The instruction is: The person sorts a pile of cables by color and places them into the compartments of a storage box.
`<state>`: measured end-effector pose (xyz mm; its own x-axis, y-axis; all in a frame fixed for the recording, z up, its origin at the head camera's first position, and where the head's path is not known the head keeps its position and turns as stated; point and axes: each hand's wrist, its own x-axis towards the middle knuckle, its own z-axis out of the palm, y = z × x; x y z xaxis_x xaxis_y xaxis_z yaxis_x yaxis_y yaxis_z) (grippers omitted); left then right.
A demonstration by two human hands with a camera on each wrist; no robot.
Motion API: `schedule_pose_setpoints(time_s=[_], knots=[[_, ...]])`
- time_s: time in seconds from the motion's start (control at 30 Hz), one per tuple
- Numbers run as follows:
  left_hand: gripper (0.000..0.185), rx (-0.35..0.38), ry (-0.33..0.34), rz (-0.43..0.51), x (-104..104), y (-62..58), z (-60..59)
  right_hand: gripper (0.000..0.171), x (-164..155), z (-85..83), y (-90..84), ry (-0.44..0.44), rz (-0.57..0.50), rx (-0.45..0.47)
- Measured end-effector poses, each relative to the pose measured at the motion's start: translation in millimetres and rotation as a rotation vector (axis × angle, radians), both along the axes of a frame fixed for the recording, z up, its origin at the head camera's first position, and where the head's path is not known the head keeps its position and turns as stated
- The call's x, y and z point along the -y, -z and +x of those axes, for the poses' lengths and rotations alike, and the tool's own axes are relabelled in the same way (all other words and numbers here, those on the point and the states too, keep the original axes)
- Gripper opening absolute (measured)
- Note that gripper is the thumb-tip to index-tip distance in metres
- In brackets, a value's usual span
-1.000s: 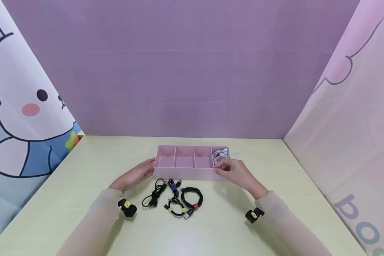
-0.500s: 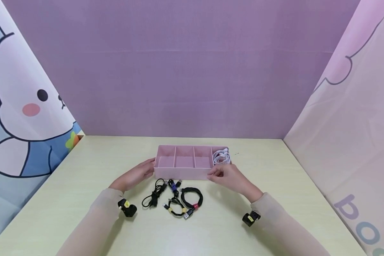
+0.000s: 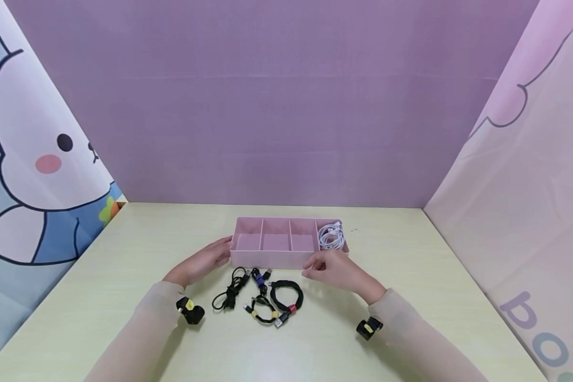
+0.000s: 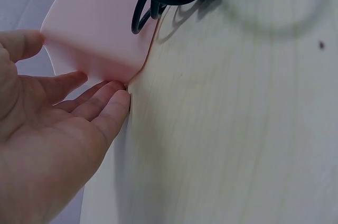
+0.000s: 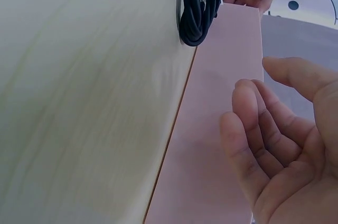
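Note:
A pink divided tray [image 3: 277,259] stands mid-table, with a coiled white cable [image 3: 331,236] in its rightmost compartment. My left hand [image 3: 205,261] rests with straight fingers against the tray's left end; the left wrist view shows the fingertips [image 4: 113,102] touching its corner [image 4: 100,39]. In front of the tray's right half hovers my right hand [image 3: 331,268], fingers relaxed and holding nothing; its palm [image 5: 285,150] faces the tray's front wall [image 5: 211,129]. Several bundled black cables [image 3: 260,297] lie in front of the tray, between my hands.
The pale wooden table [image 3: 410,254] is enclosed by a purple back wall [image 3: 277,106] and cartoon-printed side panels [image 3: 33,159]. The tray's three left compartments [image 3: 274,241] hold nothing. One black cable coil [image 5: 199,2] lies close to the tray's front wall.
My right hand has drawn back from the white cable in the tray's right compartment and moved left and toward me, in front of the tray. The left hand has stayed put.

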<state>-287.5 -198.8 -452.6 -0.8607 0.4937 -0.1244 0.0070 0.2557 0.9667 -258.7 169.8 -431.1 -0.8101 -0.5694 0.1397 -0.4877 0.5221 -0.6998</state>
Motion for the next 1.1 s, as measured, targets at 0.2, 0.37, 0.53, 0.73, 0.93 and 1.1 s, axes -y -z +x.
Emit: schedule_pose_setpoints(time_s=[0.2, 0.37, 0.53, 0.73, 0.93, 1.1], knots=[[0.059, 0.002, -0.004, -0.006, 0.9, 0.5, 0.3, 0.019, 6.4, -0.6, 2.4, -0.028, 0.034, 0.038], [0.059, 0.004, 0.003, 0.001, 1.2, 1.4, -0.5, 0.019, 11.1, -1.4, 7.8, -0.063, 0.047, 0.086], [0.058, 0.003, 0.009, -0.002, 1.8, 1.5, -0.3, 0.022, 14.8, -1.3, 11.9, -0.065, 0.094, 0.097], [0.06, 0.001, 0.008, -0.01, 2.0, 0.5, 0.2, 0.025, 18.2, -1.2, 15.4, -0.035, 0.127, 0.139], [0.061, -0.003, 0.008, -0.013, 1.8, 0.8, 0.0, 0.026, 21.2, -0.6, 16.5, -0.043, 0.133, 0.129], [0.059, -0.002, -0.001, -0.006, 1.3, 2.3, -1.0, 0.027, 23.1, -0.8, 15.1, -0.035, 0.159, 0.105]])
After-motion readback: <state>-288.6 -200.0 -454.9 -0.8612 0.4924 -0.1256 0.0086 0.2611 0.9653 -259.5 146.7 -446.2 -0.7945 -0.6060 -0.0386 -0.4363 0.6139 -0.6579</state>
